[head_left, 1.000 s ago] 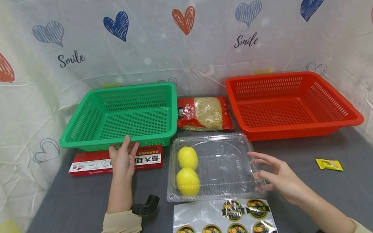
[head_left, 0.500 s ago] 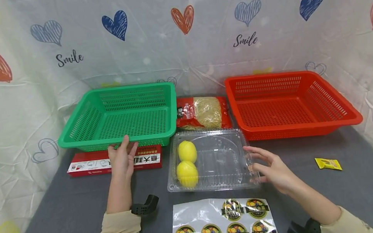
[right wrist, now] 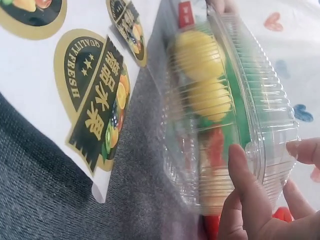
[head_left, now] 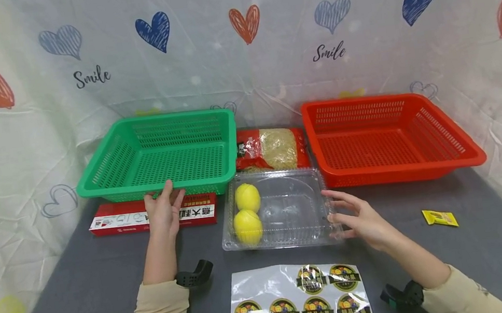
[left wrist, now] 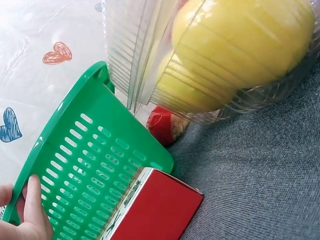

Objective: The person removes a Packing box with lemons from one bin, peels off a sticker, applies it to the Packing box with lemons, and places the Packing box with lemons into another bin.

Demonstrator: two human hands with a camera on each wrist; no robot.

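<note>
My left hand (head_left: 162, 211) grips the front rim of the green plastic basket (head_left: 109, 191), its thumb over the rim and fingers below; the left wrist view shows the fingers (left wrist: 34, 205) at that rim. On the other side, my right hand (head_left: 361, 216) holds the clear plastic clamshell box (head_left: 287, 207) by its right end. The right wrist view has the thumb (right wrist: 245, 175) against the box wall. Inside the lidded box, two yellow lemons (head_left: 248, 226) sit one behind the other along the left side. The green basket has nothing in it.
Under the green basket's front edge lies a red-and-white carton (head_left: 197, 212). A red bag of pale dry food (head_left: 278, 148) lies between the baskets. The red basket (head_left: 399, 172) stands back right, a small yellow packet (head_left: 440, 218) before it. A fruit sticker sheet (head_left: 267, 286) lies in front.
My right hand and the clamshell box have moved away from me, toward the bag, widening the gap to the sticker sheet. The left hand stays at the green basket's rim.
</note>
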